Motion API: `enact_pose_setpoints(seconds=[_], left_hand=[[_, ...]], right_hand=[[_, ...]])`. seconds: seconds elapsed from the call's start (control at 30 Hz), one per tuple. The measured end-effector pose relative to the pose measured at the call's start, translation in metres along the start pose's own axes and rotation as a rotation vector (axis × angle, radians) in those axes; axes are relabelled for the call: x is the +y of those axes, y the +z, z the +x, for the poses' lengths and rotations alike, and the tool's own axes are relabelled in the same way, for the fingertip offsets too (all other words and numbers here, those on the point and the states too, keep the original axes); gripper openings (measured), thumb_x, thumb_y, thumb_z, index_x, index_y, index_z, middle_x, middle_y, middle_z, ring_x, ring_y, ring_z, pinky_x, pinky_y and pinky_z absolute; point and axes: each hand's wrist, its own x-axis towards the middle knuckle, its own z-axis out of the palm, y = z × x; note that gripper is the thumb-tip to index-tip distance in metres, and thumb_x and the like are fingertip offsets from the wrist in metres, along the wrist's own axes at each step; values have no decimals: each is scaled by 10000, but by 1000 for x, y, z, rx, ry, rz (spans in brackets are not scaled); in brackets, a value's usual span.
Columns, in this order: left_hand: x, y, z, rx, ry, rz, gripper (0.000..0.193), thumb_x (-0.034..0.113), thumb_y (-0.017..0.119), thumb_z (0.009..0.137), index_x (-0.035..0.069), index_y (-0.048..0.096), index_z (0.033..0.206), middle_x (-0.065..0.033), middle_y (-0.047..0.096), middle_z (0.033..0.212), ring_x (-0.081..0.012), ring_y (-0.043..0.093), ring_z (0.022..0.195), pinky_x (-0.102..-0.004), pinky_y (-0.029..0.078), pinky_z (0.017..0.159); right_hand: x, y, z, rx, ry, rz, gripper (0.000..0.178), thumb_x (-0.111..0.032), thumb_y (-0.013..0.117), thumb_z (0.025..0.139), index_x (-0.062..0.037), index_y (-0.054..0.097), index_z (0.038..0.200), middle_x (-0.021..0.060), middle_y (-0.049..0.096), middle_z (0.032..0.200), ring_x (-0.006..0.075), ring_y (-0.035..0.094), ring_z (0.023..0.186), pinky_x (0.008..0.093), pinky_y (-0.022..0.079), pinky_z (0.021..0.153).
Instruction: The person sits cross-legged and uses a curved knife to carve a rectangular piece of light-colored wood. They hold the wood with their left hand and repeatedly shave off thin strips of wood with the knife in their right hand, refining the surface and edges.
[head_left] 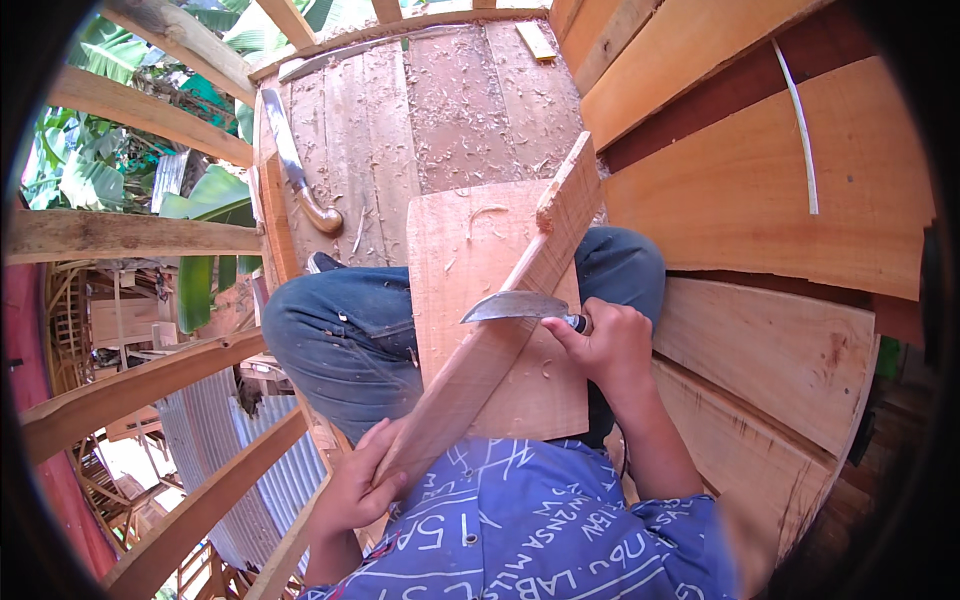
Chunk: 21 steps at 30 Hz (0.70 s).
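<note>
A long wooden piece [450, 388] with a notch near its far end slants across my lap, over a flat wooden board [445, 240] resting on my legs. My left hand [358, 480] is closed round the near end of the long piece, by my shirt. In my right hand [612, 345] is a knife [515, 305] with a short curved blade and a dark handle. The blade points left and lies over the middle of the long piece; whether its edge touches the wood I cannot tell. A few curled shavings [488, 212] lie on the board.
A large knife [287, 140] with a wooden handle lies on the plank floor [370, 150] at left, beyond my knee. Shavings litter the floor. A small wood block [536, 41] sits at the far end. Wooden rails [130, 235] run along the left, a plank wall [770, 180] along the right.
</note>
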Motion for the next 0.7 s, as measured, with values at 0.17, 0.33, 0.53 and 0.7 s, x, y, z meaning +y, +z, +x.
enact_pose_setpoints(seconds=[0.17, 0.33, 0.53, 0.7], left_hand=[[16, 6, 1, -9, 52, 177, 651, 80, 634, 811, -52, 418, 1411, -259, 580, 1287, -410, 552, 1234, -424, 341, 1099], [21, 9, -1, -36, 59, 173, 664, 58, 634, 773, -46, 430, 1397, -253, 590, 1268, -434, 556, 1213, -526, 223, 1173], [22, 11, 2, 1, 67, 154, 648, 34, 596, 784, -6, 437, 1411, -225, 598, 1282, -399, 587, 1176, -577, 196, 1173], [27, 15, 0, 18, 60, 172, 646, 17, 586, 788, 23, 448, 1419, -214, 601, 1289, -388, 608, 1149, -584, 177, 1173]], right_hand=[[8, -8, 0, 62, 1, -75, 730, -763, 640, 732, -62, 544, 550, 117, 551, 486, 310, 614, 489, 404, 483, 476], [31, -12, 15, 156, 93, -74, 740, -751, 651, 732, -53, 509, 532, 135, 533, 488, 338, 591, 484, 421, 465, 466], [37, -6, 24, 180, 66, -41, 758, -733, 640, 758, -14, 499, 565, 199, 510, 536, 405, 565, 539, 454, 425, 481], [59, -5, 40, 261, 77, -84, 762, -752, 625, 759, -32, 508, 540, 165, 526, 509, 373, 583, 520, 445, 454, 490]])
